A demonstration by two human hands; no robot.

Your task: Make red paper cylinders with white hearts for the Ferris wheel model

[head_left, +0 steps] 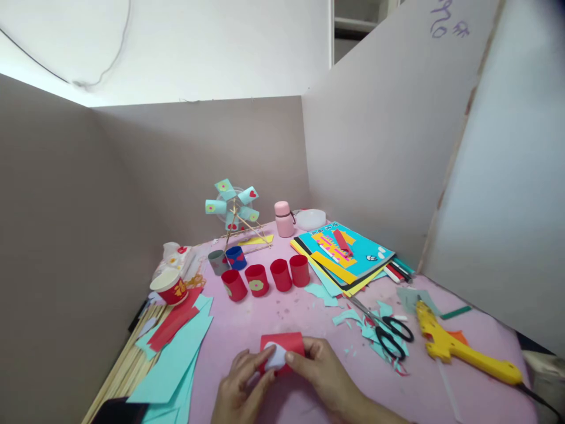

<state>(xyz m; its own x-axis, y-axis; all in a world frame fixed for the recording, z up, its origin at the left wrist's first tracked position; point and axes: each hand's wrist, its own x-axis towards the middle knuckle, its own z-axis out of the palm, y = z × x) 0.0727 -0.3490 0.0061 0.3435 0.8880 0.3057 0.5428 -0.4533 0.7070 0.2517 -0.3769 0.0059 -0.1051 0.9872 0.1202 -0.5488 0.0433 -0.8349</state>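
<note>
Down at bottom centre, we've got the red paper (289, 340) between two hands: our right hand (325, 372) grips its right side, our left hand (242, 386) its left, both touching the white cutout (276, 357).

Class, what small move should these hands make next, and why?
Probably press the small white paper shape flat onto the red paper piece: the left hand and right hand both touch the shape there, and a red paper cylinder beyond bears a yellow-green flower patch.
</note>
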